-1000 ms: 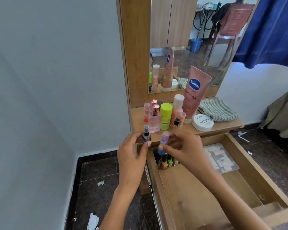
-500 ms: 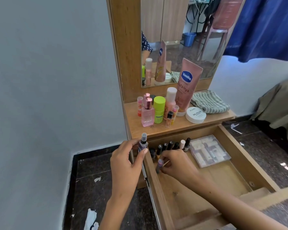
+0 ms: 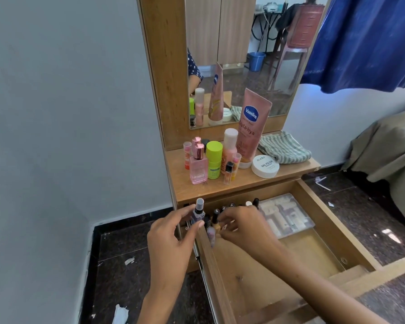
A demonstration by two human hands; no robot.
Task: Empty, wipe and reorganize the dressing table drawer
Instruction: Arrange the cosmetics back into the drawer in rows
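The wooden drawer (image 3: pixel 262 284) of the dressing table stands pulled out. My left hand (image 3: pixel 171 239) grips a small spray bottle (image 3: pixel 198 212) upright just outside the drawer's left wall. My right hand (image 3: pixel 243 228) reaches into the drawer's back left corner, fingertips on a small bottle (image 3: pixel 211 233) standing there against the left wall. A row of nail polish bottles (image 3: pixel 222 212) lines the back of the drawer. A clear plastic box (image 3: pixel 288 216) of small items lies at the back right.
On the tabletop (image 3: pixel 241 183) stand a pink perfume bottle (image 3: pixel 198 168), a green-capped stick (image 3: pixel 214 160), a pink Vaseline tube (image 3: pixel 251 125), a white nail polish remover jar (image 3: pixel 265 166) and a striped cloth (image 3: pixel 283 147). A mirror (image 3: pixel 239 57) rises behind. Dark floor with paper scraps (image 3: pixel 119 314) lies left.
My right hand carried the small bottle down from tabletop height into the drawer's back left corner. My left hand kept its spray bottle and sank slightly. The view tilted downward.
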